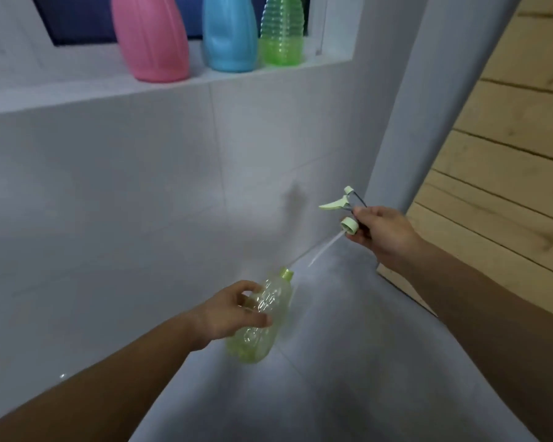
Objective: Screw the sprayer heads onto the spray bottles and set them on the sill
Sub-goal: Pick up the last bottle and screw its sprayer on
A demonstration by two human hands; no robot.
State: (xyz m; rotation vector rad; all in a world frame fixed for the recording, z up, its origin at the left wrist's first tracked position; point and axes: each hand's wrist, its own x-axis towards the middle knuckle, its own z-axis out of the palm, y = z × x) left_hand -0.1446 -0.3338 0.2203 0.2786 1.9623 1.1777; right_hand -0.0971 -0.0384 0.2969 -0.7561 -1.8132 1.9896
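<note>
Alignment was the whole job at this moment. The left hand (233, 309) had its fingers wrapped around the belly of a pale green bottle (262, 317), tilted so that its threaded neck (286, 273) pointed up and to the right. The right hand (382, 232) pinched the sprayer head (345, 212) near its collar, trigger toward the far wall, with the clear dip tube (323, 247) trailing down and left toward the neck. Whether the tube's tip had entered the mouth could not be told; it looked to lie just beside or at the opening.

To do the step well, the tube would need feeding straight down the neck first, since it was thin and would likely flex or catch on the rim. Bringing the bottle nearer to upright would help the collar seat flat, and a light back-turn before tightening would probably guard against cross-threading. The bottle's thin wall looked soft, so the grip should be firm without squeezing.

On the sill (77, 94), far and left, stood a pink bottle (150, 39), a blue bottle (229, 33) and a ribbed green bottle (281, 33); their tops were out of view.
</note>
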